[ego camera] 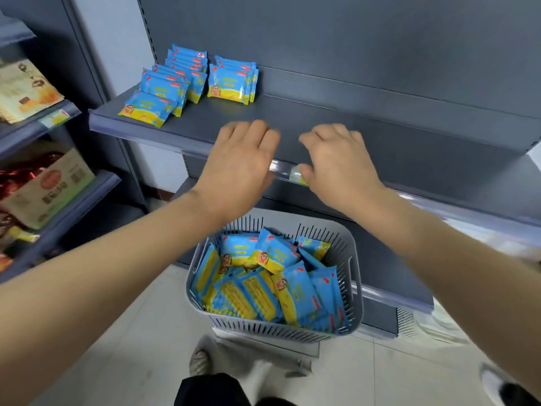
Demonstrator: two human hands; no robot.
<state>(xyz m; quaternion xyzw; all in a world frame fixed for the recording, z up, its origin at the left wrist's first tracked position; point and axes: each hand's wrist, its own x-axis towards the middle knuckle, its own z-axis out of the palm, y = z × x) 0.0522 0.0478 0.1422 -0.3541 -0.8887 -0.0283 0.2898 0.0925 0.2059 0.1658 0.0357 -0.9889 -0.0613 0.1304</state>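
Observation:
Blue and yellow snack packets point(187, 80) stand in two short rows at the back left of a grey shop shelf point(366, 133). A grey slotted basket point(351, 276) on the floor below holds several more of the same packets point(275, 285). My left hand point(240, 165) and my right hand point(336, 165) hover side by side over the shelf's front edge, backs up. Both hold nothing, with fingers loosely bent and blurred by motion.
A second shelf unit at the left carries boxed and bagged goods point(44, 186). A clear price strip point(288, 169) runs along the shelf's front edge. Pale floor tiles point(140, 332) surround the basket, and my feet show at the bottom.

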